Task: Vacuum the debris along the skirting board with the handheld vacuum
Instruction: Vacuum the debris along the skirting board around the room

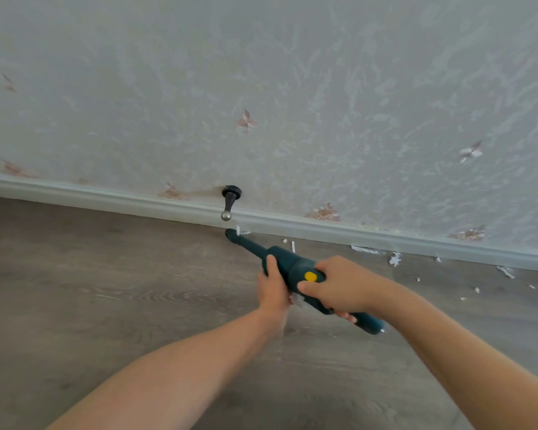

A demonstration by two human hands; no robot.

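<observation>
grey wood-look floor [106,290] meets a white skirting board [137,201] under pale flowered wallpaper [323,88]. my left hand [272,290] and right hand [339,283] grip the teal handheld vacuum [292,265], nozzle angled up-left at paper debris [395,259] below a doorstop [230,201].

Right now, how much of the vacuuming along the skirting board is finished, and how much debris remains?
Looks done: the floor left of the nozzle shows no scraps. In hand: both hands, left hand and right hand, hold the handheld vacuum, its nozzle at a white scrap below the door stop. Left: torn paper bits along the skirting board to the right.
</observation>
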